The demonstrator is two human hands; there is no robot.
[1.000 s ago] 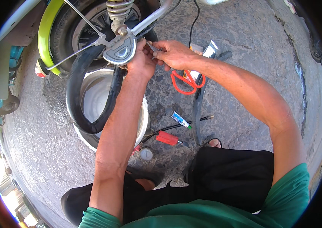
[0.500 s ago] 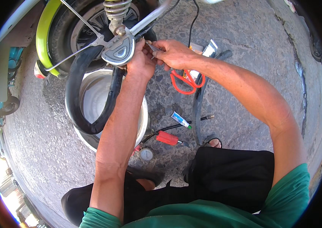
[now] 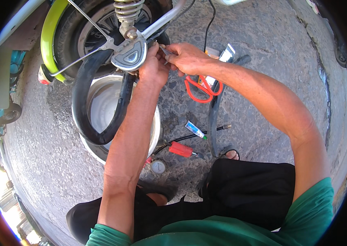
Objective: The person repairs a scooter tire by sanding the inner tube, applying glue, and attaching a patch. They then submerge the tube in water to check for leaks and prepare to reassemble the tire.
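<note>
A black inner tube [image 3: 84, 110] droops in a loop from the wheel, behind the oval metal footrest [image 3: 129, 56], and shows again beyond my hands. My left hand [image 3: 154, 67] is closed just right of the footrest, gripping the tube there; its fingers are partly hidden. Close against it, my right hand [image 3: 187, 58] pinches a small, greyish, pointed piece [image 3: 166, 51], too small to name. Just below my right hand lie scissors with orange-red handles [image 3: 200, 98], their blades mostly out of sight. Under the hanging loop stands a round metal basin [image 3: 99, 88].
A wheel [image 3: 69, 39] with a lime-green fender [image 3: 47, 45] and coil spring [image 3: 128, 10] stands at upper left. On the ground lie a blue-white tube [image 3: 195, 129], a red-handled tool [image 3: 180, 149], a round gauge [image 3: 157, 166], a black rubber strip [image 3: 213, 123] and a white tube [image 3: 227, 53].
Hardly anything differs. Both hands keep the same hold in the same place; the whole view has shifted very slightly.
</note>
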